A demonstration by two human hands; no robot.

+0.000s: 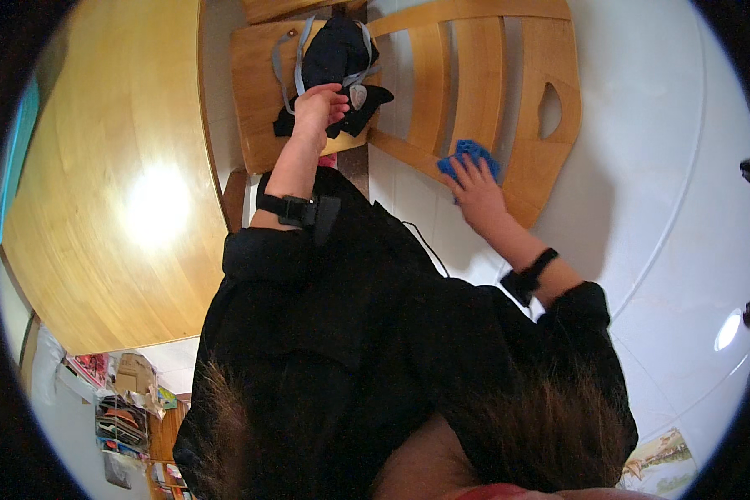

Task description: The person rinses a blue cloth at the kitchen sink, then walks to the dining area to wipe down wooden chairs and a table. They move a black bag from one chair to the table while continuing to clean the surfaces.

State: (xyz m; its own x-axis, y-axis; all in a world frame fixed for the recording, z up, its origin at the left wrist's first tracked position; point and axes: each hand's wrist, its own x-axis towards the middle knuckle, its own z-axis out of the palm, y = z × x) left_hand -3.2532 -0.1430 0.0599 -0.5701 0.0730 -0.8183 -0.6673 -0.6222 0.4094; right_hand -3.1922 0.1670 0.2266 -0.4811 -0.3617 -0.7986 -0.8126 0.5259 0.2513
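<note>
My right hand (pixel 480 195) presses a blue cloth (pixel 470 156) against the side rail of a wooden chair's slatted back (pixel 481 81), its fingers spread over the cloth. Over the chair's wooden seat (pixel 256 94), my left hand (pixel 322 106) is held with its fingers a little bent, beside a black fabric item (pixel 337 53) with grey straps that lies on the seat. A pale oval patch shows on the black fabric near my left fingertips. Whether that hand touches the fabric I cannot tell. Each forearm wears a black strap.
A glossy wooden table (pixel 112 125) stands at the left, its edge close to the chair seat. A turquoise object (pixel 17 162) is at its far left side. Lower left are shelves (pixel 122 425) with boxes and other items. A thin black cable (pixel 430 247) runs near my body.
</note>
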